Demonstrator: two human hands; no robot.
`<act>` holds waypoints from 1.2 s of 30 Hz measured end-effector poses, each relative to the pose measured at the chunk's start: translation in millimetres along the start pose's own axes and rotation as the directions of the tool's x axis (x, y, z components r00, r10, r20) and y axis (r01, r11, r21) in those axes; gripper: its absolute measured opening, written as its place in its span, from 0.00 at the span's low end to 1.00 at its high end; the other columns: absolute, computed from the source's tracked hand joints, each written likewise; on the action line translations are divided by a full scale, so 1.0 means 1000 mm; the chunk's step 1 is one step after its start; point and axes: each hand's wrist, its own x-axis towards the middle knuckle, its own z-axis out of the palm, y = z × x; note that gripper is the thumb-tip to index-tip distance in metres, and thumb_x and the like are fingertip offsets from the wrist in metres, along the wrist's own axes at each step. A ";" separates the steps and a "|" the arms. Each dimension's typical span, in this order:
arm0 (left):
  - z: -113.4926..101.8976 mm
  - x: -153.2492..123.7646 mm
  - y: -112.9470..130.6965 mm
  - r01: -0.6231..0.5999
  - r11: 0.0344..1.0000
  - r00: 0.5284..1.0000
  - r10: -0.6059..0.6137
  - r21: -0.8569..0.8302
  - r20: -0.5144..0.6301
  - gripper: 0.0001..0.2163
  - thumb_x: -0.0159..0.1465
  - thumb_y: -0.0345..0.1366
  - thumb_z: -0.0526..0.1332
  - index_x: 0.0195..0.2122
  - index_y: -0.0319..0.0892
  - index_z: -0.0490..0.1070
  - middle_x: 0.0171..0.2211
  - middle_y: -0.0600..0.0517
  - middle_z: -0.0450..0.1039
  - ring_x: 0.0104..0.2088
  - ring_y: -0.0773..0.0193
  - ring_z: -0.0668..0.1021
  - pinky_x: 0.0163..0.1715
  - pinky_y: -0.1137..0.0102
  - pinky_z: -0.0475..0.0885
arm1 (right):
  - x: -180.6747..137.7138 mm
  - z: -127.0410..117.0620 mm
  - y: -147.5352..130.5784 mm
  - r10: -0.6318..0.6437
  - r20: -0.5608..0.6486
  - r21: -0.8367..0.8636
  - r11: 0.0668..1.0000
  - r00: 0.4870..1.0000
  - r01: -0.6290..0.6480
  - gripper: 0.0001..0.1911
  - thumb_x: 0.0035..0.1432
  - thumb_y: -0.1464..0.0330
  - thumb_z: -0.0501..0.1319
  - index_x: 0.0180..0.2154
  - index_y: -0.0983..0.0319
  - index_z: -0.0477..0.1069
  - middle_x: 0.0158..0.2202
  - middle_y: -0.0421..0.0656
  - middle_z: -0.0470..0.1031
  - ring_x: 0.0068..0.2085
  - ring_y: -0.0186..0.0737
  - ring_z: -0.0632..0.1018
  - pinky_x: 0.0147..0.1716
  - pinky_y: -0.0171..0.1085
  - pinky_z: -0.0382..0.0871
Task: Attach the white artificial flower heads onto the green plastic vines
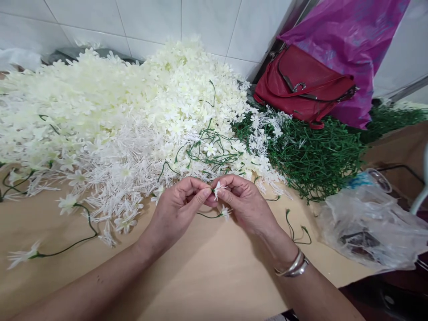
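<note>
My left hand (187, 203) pinches the tip of a green plastic stem (209, 216), thumb against forefinger. Facing it, my right hand (242, 200) is closed on a small white artificial flower (217, 191) at that stem tip. The fingertips of both hands nearly meet above the table. From the same stem a second white bloom (225, 212) hangs just below the fingers. Left of my hands lies a stem with white flowers on its ends (72, 248). Two metal bangles (296, 266) circle my right wrist.
Behind my hands rises a large heap of cream-white petals (110, 98), with white stamen pieces (130, 151) in front. Green stems (321, 154) are piled at right, below a red handbag (304, 84) and purple bag (354, 49). A clear plastic bag (371, 227) lies at the table's right edge.
</note>
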 end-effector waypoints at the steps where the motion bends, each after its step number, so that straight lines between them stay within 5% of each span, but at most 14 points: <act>1: 0.000 0.000 0.001 -0.001 1.000 1.000 0.001 -0.022 0.005 0.09 0.70 0.42 0.66 0.39 0.40 0.75 0.32 0.50 0.84 0.36 0.62 0.86 0.41 0.69 0.82 | 0.001 -0.001 0.000 0.004 -0.007 -0.003 1.000 1.000 -0.004 0.13 0.53 0.59 0.77 0.34 0.58 0.79 0.34 0.39 0.77 0.31 0.34 0.75 0.31 0.35 0.73; 13: -0.007 -0.002 -0.003 -0.012 1.000 0.994 0.010 0.021 0.111 0.07 0.72 0.39 0.63 0.40 0.41 0.73 0.33 0.50 0.83 0.36 0.63 0.85 0.42 0.68 0.80 | 0.001 0.001 -0.004 -0.009 0.020 -0.025 1.000 1.000 0.009 0.12 0.52 0.61 0.78 0.30 0.57 0.79 0.34 0.39 0.77 0.33 0.35 0.76 0.32 0.35 0.72; 24: -0.004 0.002 -0.002 -0.003 0.999 0.998 0.000 0.045 0.070 0.10 0.71 0.42 0.64 0.39 0.40 0.73 0.32 0.50 0.83 0.35 0.61 0.85 0.41 0.66 0.79 | 0.004 -0.001 -0.004 0.039 0.080 0.037 0.998 0.996 -0.042 0.13 0.52 0.61 0.79 0.34 0.58 0.79 0.33 0.37 0.76 0.32 0.33 0.75 0.33 0.35 0.73; 31: -0.013 0.003 -0.003 -0.017 1.000 0.999 0.016 0.015 0.046 0.09 0.74 0.42 0.61 0.41 0.42 0.73 0.35 0.53 0.82 0.39 0.64 0.84 0.48 0.68 0.77 | 0.000 -0.006 -0.012 -0.007 0.111 0.182 0.983 0.994 -0.013 0.18 0.55 0.57 0.77 0.44 0.57 0.81 0.42 0.41 0.80 0.42 0.35 0.81 0.49 0.36 0.74; 36: -0.009 0.002 -0.001 -0.053 0.998 0.997 0.051 0.044 0.058 0.08 0.72 0.41 0.63 0.39 0.42 0.73 0.32 0.53 0.80 0.35 0.63 0.84 0.42 0.68 0.78 | 0.000 0.001 -0.006 -0.020 0.064 0.074 0.997 0.998 0.016 0.16 0.55 0.59 0.77 0.43 0.56 0.80 0.35 0.38 0.78 0.37 0.34 0.77 0.42 0.35 0.74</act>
